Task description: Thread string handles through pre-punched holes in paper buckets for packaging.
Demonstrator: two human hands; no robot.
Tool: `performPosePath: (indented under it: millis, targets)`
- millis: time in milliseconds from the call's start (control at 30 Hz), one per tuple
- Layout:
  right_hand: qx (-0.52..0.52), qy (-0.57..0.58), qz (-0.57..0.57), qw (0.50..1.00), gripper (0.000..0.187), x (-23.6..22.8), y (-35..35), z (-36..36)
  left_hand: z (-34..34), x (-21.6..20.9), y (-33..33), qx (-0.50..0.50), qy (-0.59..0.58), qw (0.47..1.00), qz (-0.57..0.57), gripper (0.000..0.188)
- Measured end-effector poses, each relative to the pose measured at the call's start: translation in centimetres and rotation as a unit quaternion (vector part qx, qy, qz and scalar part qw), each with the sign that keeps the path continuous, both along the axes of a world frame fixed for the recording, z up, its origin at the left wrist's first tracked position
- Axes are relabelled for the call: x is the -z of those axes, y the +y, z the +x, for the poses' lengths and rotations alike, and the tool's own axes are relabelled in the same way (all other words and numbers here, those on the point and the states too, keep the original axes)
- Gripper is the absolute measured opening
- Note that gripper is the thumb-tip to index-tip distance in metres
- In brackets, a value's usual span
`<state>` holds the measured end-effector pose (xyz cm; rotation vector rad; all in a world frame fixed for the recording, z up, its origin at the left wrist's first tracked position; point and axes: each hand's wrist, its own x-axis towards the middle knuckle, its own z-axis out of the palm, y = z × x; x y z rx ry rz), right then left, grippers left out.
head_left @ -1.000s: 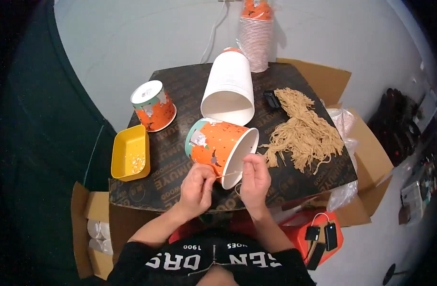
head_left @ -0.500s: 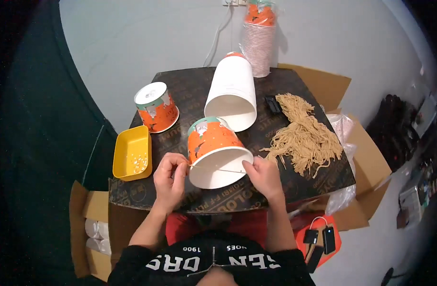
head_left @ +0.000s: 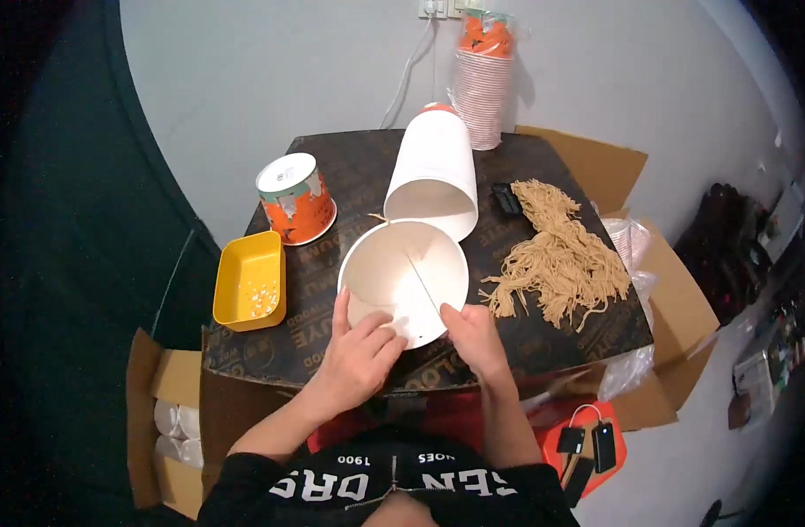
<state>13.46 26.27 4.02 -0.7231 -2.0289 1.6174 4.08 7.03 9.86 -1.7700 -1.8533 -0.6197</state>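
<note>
A paper bucket (head_left: 376, 255) stands in front of me, its white inside turned up toward me. My left hand (head_left: 357, 362) grips its near left rim, with some fingers reaching over the edge and the thumb hidden. A thin cord (head_left: 423, 279) runs across the opening to my right hand (head_left: 475, 338), whose thumb and forefinger pinch its near end against the right rim. At the far rim a short tan tuft of string (head_left: 379, 217) sticks out. A small dark hole shows in the near wall, close to the rim.
A yellow tray (head_left: 222, 294) with small white bits and an orange printed bucket (head_left: 299, 215) stand left. White nested buckets (head_left: 433, 158) lie behind. Tan cords (head_left: 556, 263) lie right, near a wrapped bucket stack (head_left: 484, 97). Cardboard boxes (head_left: 675, 290) flank the dark table.
The bucket has turned so its opening faces up, hiding the orange print. My left hand has shifted from the left rim to the near rim. My right hand keeps its pinch, slightly lower.
</note>
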Motion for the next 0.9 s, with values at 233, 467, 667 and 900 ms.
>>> performPosePath:
  millis: [233,467,667,900]
  targets:
    - [-0.091,0.051,-0.062,0.993,0.052,-1.9,0.2,1.6,0.1,-2.1,0.1,0.025,-0.066,0.997,-0.02,0.018]
    - [-0.103,0.069,-0.234,0.964,0.046,-4.2,0.1,2.2,-1.3,-2.0,-0.3,0.004,0.004,0.999,-0.044,0.018]
    - [-0.132,0.248,-0.378,0.882,0.031,-5.5,-0.1,3.2,-2.3,-2.7,-0.3,-0.034,0.007,0.999,0.0,0.015]
    - [-0.176,0.366,-0.531,0.744,0.026,-5.1,-0.1,3.5,-0.9,-2.8,0.7,-0.056,-0.045,0.994,0.078,0.024]
